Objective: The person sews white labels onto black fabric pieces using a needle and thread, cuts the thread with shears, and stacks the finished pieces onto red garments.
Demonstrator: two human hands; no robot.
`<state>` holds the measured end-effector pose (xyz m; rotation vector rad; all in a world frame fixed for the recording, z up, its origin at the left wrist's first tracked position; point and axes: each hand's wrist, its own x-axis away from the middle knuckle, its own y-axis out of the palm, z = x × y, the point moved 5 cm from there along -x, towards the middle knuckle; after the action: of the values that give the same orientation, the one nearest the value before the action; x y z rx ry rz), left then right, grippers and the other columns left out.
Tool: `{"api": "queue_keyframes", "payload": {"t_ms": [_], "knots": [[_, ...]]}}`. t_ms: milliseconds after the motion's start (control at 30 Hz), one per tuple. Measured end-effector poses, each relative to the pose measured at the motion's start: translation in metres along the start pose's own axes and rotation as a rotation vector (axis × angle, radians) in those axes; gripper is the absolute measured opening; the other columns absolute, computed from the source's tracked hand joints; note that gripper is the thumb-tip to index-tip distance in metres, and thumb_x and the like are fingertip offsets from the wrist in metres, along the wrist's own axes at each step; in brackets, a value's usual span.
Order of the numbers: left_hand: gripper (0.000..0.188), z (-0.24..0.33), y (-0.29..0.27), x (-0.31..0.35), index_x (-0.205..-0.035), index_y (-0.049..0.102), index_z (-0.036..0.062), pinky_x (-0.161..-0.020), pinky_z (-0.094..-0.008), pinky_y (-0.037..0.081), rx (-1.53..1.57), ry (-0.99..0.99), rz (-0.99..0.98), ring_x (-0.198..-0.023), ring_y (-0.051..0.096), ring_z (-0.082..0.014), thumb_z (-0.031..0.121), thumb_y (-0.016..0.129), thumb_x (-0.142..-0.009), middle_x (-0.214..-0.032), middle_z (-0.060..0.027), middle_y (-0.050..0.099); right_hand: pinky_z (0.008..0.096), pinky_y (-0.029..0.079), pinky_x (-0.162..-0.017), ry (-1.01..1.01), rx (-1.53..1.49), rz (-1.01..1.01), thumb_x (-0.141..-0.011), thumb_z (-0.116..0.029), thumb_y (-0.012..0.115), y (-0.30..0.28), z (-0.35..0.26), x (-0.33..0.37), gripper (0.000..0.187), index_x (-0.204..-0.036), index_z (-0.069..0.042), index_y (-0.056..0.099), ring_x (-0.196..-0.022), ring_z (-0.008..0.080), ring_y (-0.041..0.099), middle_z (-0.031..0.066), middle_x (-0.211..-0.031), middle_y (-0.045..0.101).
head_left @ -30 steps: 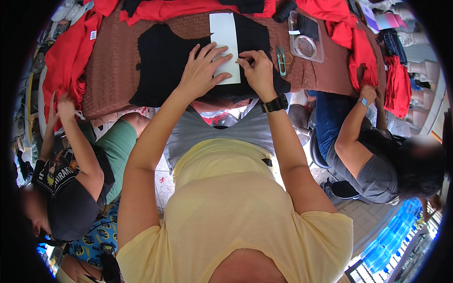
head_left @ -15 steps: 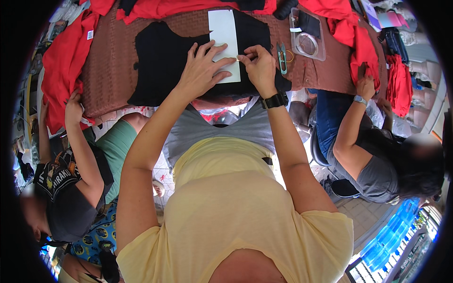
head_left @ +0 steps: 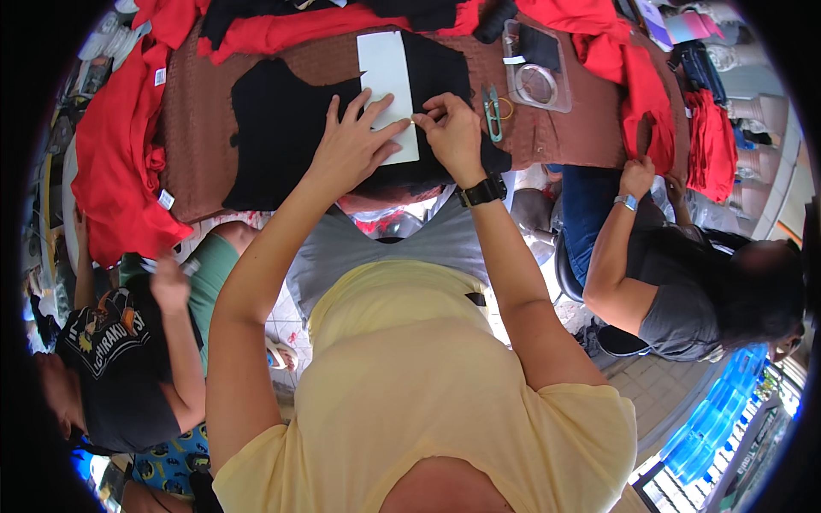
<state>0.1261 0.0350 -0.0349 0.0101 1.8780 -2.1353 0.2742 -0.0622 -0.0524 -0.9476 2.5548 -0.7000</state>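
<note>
A black cut piece of cloth (head_left: 278,120) lies flat at the near edge of the table. On top of it rests a long white card strip (head_left: 389,64). My left hand (head_left: 346,145) is open, its spread fingers pressing on the strip's left side. Against the strip's right edge, my right hand (head_left: 453,137) is closed in a pinch. A tiny pale tip shows at its fingertips, too small to name. Just right of that hand lie thread snips (head_left: 491,111) with light green handles.
The brown-covered table (head_left: 581,128) holds a clear plastic tray (head_left: 560,96) with a white coil and a dark piece inside. Red garments (head_left: 120,128) hang over both sides. A black thread cone (head_left: 494,21) lies at the back. Co-workers sit left and right, close to my elbows.
My view has shifted slightly; both hands keep nearly the same places on the white strip. The left co-worker's hand has dropped away from the red cloth and is blurred.
</note>
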Motion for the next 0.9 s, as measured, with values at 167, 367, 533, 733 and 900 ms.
{"api": "queue_keyframes", "payload": {"t_ms": [167, 367, 533, 733, 900], "knots": [[0.042, 0.003, -0.005, 0.0, -0.135, 0.06, 0.0279, -0.112, -0.0674, 0.028, 0.003, 0.005, 0.006, -0.142, 0.036, -0.0345, 0.036, 0.064, -0.094, -0.152, -0.0046, 0.043, 0.0422, 0.049, -0.07, -0.207, 0.04, 0.305, -0.08, -0.004, 0.075, -0.054, -0.01, -0.029, 0.013, -0.09, 0.0, 0.067, -0.076, 0.0325, 0.063, 0.0154, -0.086, 0.064], [0.04, 0.002, -0.002, 0.0, -0.134, 0.061, 0.0266, -0.113, -0.0668, 0.026, 0.014, 0.017, 0.019, -0.142, 0.035, -0.0342, 0.037, 0.062, -0.095, -0.152, -0.0046, 0.043, 0.0507, 0.053, -0.08, -0.075, 0.456, 0.376, -0.083, -0.02, 0.075, -0.12, 0.054, -0.107, 0.026, -0.097, 0.002, 0.072, -0.089, 0.0444, 0.066, 0.0252, -0.095, 0.067], [0.039, 0.002, -0.002, 0.002, -0.133, 0.061, 0.0266, -0.114, -0.0662, 0.025, 0.019, 0.009, 0.03, -0.143, 0.035, -0.0336, 0.038, 0.061, -0.096, -0.152, -0.0048, 0.043, 0.0506, 0.054, -0.075, -0.144, 0.423, 0.26, -0.085, -0.021, 0.074, -0.105, 0.052, -0.115, 0.019, -0.09, -0.002, 0.071, -0.083, 0.0424, 0.068, 0.0207, -0.09, 0.069], [0.039, 0.001, 0.0, 0.006, -0.134, 0.06, 0.0267, -0.114, -0.0661, 0.026, 0.007, 0.008, 0.032, -0.143, 0.035, -0.0336, 0.038, 0.061, -0.096, -0.153, -0.0049, 0.043, 0.0509, 0.052, -0.07, -0.351, 0.519, 0.389, -0.088, -0.011, 0.068, -0.082, 0.031, -0.089, 0.01, -0.09, -0.001, 0.066, -0.08, 0.0438, 0.065, 0.0203, -0.094, 0.063], [0.04, 0.002, 0.0, 0.005, -0.134, 0.06, 0.0272, -0.114, -0.0663, 0.025, 0.001, 0.012, 0.028, -0.143, 0.035, -0.0334, 0.037, 0.061, -0.096, -0.152, -0.0049, 0.043, 0.0508, 0.051, -0.068, -0.48, 0.484, 0.467, -0.088, -0.007, 0.066, -0.078, 0.033, -0.078, 0.005, -0.09, -0.003, 0.066, -0.078, 0.0432, 0.063, 0.0189, -0.092, 0.061]]}}
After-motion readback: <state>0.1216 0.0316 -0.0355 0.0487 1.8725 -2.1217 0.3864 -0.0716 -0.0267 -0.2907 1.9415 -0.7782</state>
